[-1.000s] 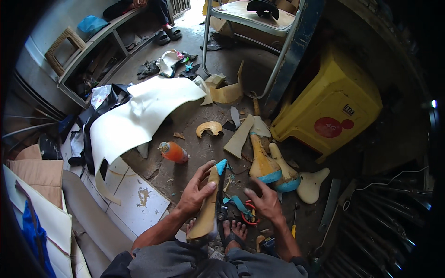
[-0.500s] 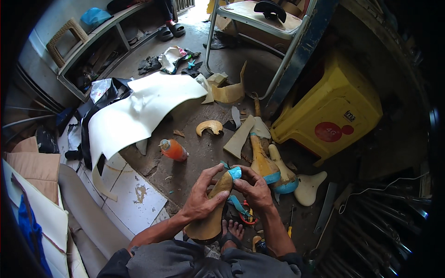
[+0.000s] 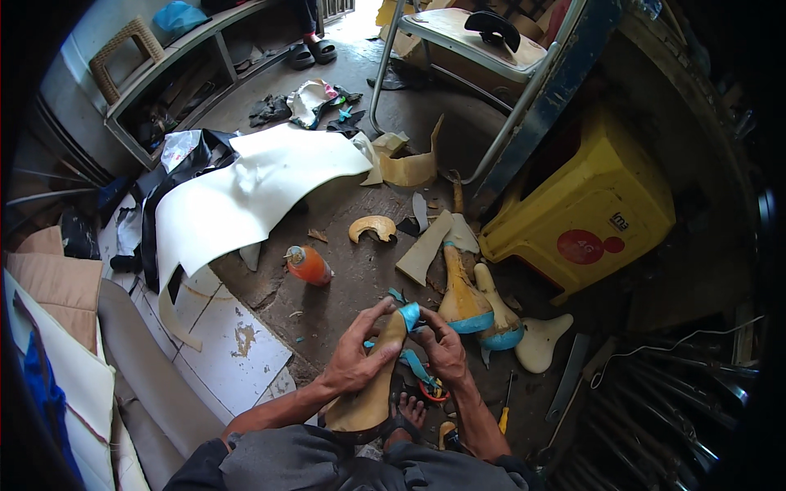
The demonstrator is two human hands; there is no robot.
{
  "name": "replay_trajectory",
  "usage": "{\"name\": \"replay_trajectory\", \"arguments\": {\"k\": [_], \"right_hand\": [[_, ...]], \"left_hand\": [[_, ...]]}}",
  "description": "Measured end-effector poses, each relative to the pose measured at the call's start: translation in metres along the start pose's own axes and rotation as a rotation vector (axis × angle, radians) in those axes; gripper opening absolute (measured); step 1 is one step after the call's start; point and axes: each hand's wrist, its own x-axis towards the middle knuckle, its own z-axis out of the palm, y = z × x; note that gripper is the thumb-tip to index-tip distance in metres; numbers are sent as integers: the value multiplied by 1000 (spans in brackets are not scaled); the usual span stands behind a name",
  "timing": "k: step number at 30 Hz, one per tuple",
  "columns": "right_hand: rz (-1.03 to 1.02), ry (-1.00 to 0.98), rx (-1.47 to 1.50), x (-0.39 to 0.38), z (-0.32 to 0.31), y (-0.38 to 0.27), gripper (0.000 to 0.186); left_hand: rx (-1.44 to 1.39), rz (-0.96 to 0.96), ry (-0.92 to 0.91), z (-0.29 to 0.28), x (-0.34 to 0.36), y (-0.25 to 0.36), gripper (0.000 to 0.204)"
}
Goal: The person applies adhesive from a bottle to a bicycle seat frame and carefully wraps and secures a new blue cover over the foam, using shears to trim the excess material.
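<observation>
A tan bicycle saddle [image 3: 359,403] stands tilted over my lap, its narrow nose pointing up and away. My left hand [image 3: 354,353] is closed round its left side, thumb lying across the top. At the nose sits a bright blue patch [image 3: 408,314] of thin material. The fingers of my right hand [image 3: 443,350] are closed on the right edge of that patch; the fingertips are partly hidden. Below, a loose blue strip [image 3: 416,365] hangs between the saddle and my right hand. Two tan saddles with blue rear edges [image 3: 465,304] [image 3: 501,327] lie beyond on the floor.
An orange bottle [image 3: 309,265] stands ahead, near a large white sheet [image 3: 246,192]. To the right are a pale saddle-shaped piece [image 3: 540,342], a yellow-handled screwdriver [image 3: 504,417], a metal bar [image 3: 568,378] and a tipped yellow stool [image 3: 606,204]. A folding chair [image 3: 467,37] stands behind.
My right hand has moved slightly down, and the blue patch now lies drawn over the right side of the nose. The saddle stays in my left hand. The whole view has shifted a little.
</observation>
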Motion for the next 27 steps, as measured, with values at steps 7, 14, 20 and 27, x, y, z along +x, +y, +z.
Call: {"name": "replay_trajectory", "arguments": {"k": [7,14,20,27], "right_hand": [[190,-104,108,-18,12,29,84],[242,124,-94,-22,26,35,63],[336,27,331,-31,16,38,62],[381,-100,332,-35,29,38,64]], "left_hand": [[123,78,394,-5,13,6,97],[132,5,340,-10,19,11,85],[-538,-126,128,-39,50,11,66],[-791,-226,-306,-42,65,14,79]]}}
